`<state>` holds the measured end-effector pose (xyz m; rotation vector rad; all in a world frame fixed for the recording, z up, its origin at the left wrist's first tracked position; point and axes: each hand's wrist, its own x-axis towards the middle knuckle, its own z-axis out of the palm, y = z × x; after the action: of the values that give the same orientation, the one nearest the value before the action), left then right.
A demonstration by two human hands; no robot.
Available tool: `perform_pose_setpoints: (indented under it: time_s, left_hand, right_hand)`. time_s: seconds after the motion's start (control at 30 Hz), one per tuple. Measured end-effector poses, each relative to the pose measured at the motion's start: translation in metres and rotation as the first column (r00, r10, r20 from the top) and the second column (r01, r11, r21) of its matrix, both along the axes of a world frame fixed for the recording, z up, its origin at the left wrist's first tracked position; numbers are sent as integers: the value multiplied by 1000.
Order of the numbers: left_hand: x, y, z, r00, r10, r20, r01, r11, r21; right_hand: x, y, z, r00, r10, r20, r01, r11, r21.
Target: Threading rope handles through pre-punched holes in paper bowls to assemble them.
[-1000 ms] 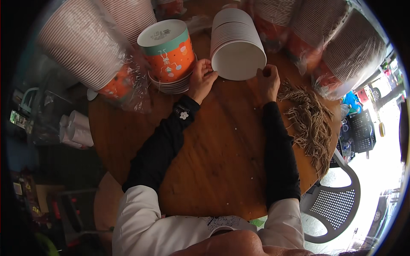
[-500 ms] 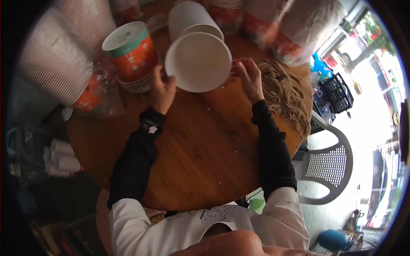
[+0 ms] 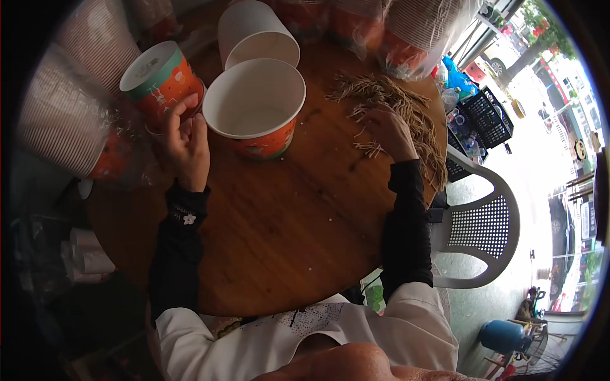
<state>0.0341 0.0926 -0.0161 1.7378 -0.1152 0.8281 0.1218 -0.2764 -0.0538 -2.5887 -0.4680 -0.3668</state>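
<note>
The paper tub (image 3: 254, 105) stood mouth up on the wooden counter (image 3: 273, 235), in front of the person and between the 2 hands, nearer the left. The left hand (image 3: 189, 146) was loosely curled, its fingers apart and gripping nothing that showed; its thumb was close to the tub's rim, though whether they touched I could not tell. The right hand (image 3: 389, 132) lay over the bundle of brown strings (image 3: 416, 108), fingers bent down among them; whether they had closed on any strands could not be made out.

A knock from the left hand could have tipped the tub, which seemed light, or pushed it against the pale tub (image 3: 254, 32) lying on its side just behind, which could then have rolled. The strings looked loose enough to tangle if several were pulled together.

Only pale wall and bottom showed inside the standing tub. The upside-down tub (image 3: 155, 79) at left hid whatever was under it. Clear plastic bags held nested tubs at left (image 3: 63, 130) and at far right (image 3: 416, 38). Beyond the counter, clear bottles (image 3: 470, 143) sat by a black crate (image 3: 486, 117), near a grey chair (image 3: 480, 228).
</note>
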Motion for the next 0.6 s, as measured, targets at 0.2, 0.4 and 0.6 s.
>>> perform_pose_setpoints:
  time_s: [0.2, 0.4, 0.6]
  left_hand:
    - [-17, -48, -3, 941, -145, 305, -2, 901, 433]
    - [-29, -104, -35, 924, -347, -162, 381, 876, 297]
    - [37, -140, -85, 690, -565, -452, 582, 805, -118]
  right_hand:
    - [8, -20, -17, 998, -59, -13, 57, 990, -126]
    - [2, -1, 3, 970, 225, -91, -225, 974, 14]
    - [-4, 4, 6, 922, 365, -130, -340, 923, 179]
